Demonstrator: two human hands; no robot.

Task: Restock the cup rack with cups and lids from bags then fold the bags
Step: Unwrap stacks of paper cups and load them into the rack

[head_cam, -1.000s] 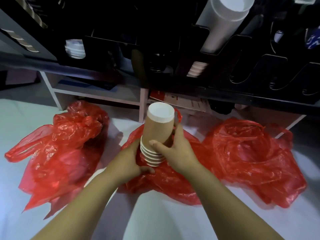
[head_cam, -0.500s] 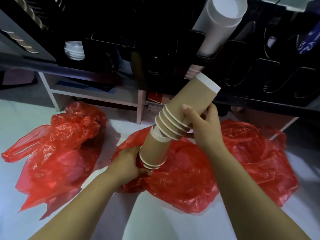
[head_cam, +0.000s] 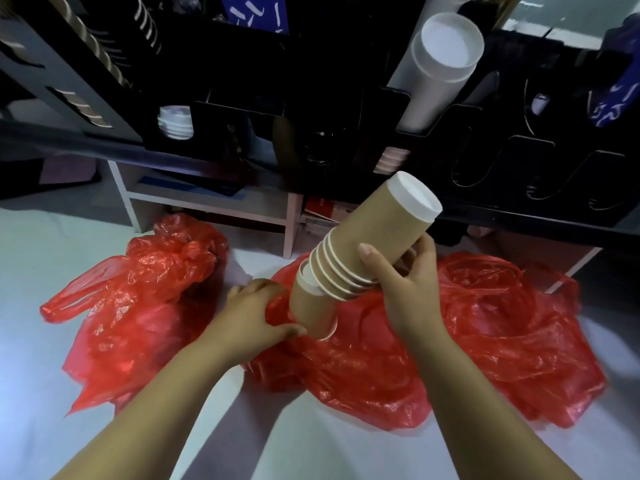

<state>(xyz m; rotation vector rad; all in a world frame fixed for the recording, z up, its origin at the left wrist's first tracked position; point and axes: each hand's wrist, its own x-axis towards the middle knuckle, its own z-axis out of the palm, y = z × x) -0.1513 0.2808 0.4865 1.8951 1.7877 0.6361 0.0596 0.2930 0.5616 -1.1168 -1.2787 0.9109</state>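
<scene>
My right hand [head_cam: 407,289] grips a stack of brown paper cups [head_cam: 374,244], tilted with its white base pointing up and right toward the black cup rack [head_cam: 346,98]. The stack has come off one brown cup [head_cam: 311,310] that stands upside down in the middle red bag [head_cam: 363,368]. My left hand [head_cam: 256,313] holds that cup near its rim, fingers curled round it and the bag plastic. A tall white cup stack [head_cam: 440,67] lies in a rack slot above.
A crumpled red bag [head_cam: 138,299] lies on the white floor at the left, another red bag [head_cam: 502,323] at the right. A low white shelf [head_cam: 207,199] sits under the rack. Small white cups [head_cam: 176,121] fill a left rack slot.
My right hand lifted the upper stack off the lower cup and tilted it up to the right. My left hand stayed low, holding the remaining cup in the bag.
</scene>
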